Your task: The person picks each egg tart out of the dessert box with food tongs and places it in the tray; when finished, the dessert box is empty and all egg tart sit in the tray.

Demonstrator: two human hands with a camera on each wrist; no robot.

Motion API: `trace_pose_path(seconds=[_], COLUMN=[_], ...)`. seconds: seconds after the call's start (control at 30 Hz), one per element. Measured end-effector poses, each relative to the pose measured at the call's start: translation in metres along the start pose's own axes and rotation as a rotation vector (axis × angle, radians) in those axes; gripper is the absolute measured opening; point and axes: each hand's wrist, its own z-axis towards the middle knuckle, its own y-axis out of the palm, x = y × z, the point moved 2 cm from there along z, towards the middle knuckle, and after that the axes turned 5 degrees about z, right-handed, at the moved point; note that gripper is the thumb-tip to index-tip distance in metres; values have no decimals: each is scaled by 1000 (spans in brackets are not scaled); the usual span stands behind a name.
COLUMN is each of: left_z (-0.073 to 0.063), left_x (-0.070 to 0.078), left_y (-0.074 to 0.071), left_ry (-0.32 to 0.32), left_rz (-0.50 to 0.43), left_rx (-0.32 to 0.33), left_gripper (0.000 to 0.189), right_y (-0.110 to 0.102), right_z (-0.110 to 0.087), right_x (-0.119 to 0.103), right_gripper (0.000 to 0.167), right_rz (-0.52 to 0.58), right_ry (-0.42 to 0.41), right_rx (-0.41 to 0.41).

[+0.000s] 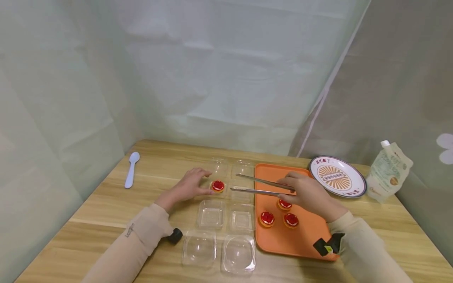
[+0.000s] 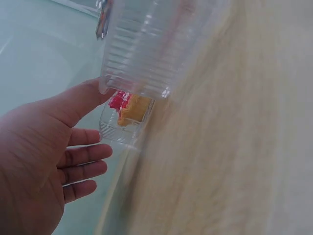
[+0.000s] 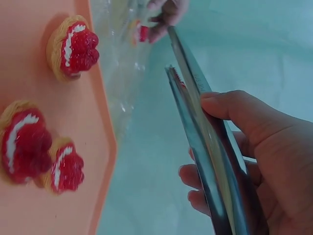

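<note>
My right hand [image 1: 308, 193] grips metal tongs [image 3: 205, 132], whose spread tips point left past the edge of an orange tray [image 1: 283, 243]. Below that hand, tarts with red topping and white cream sit on the tray: one tart [image 1: 266, 219] at the left, another tart [image 1: 291, 220] to its right, and a third tart [image 1: 284, 204] behind. A similar tart [image 1: 218, 186] sits in a clear plastic box [image 2: 112, 133]. Beside this box is my left hand [image 1: 189, 184], fingers apart and loosely bent; whether it touches the box is unclear.
Several clear boxes, including one box [image 1: 211, 215] in front of my left hand, stand in rows left of the tray. A pale spoon [image 1: 131, 169] lies at the far left. Right of the tray are a patterned plate [image 1: 337, 177] and a spouted pouch [image 1: 388, 171].
</note>
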Motion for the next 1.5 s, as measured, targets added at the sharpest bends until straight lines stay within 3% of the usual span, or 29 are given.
trace_pose_path(seconds=[0.23,0.53,1.0,1.5], left_z=[4,9,10,1], left_x=[-2,0,-1,-2], left_y=[4,7,6,6], left_ry=[13,0,-13,-49], left_rz=[4,8,6,-7], left_rx=[16,16,28,18], left_gripper=[76,76,75,76], right_y=[14,29,29,28], right_z=[30,50,69,76], right_x=[-8,-17,-25,-37], right_gripper=[29,29,25,14], right_rz=[6,-22,-45,-147], right_ry=[-9,-6,-34,-114], right_rx=[-56,-122,-226,-229])
